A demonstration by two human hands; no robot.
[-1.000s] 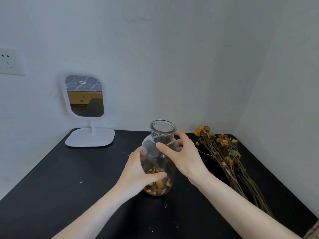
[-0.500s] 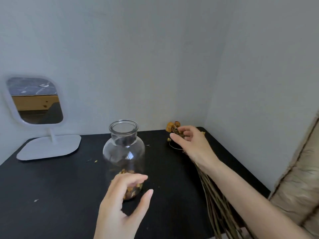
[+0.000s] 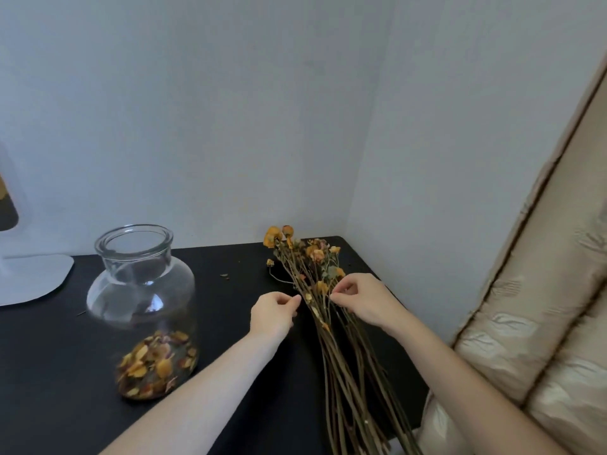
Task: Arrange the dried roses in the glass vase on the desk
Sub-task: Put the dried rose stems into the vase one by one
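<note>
The clear glass vase (image 3: 141, 290) stands on the left of the black desk (image 3: 230, 323), with a layer of dried orange petals in its bottom. A bundle of dried roses (image 3: 315, 267) lies flat on the desk to its right. The orange heads point at the back wall and the long stems run past the front edge. My left hand (image 3: 274, 315) has curled fingers, and its fingertips pinch at the bundle's left edge. From the other side, my right hand (image 3: 361, 300) pinches a stem in the middle of the bundle. Neither hand touches the vase.
The white base of a stand mirror (image 3: 33, 277) sits at the far left. A beige padded cushion (image 3: 542, 323) rises close to the desk's right edge. Walls meet in a corner behind the roses. A few petal crumbs (image 3: 225, 275) lie between vase and bundle.
Both hands have left the vase and moved right to the rose bundle. The view has turned right, so the vase now sits at the left.
</note>
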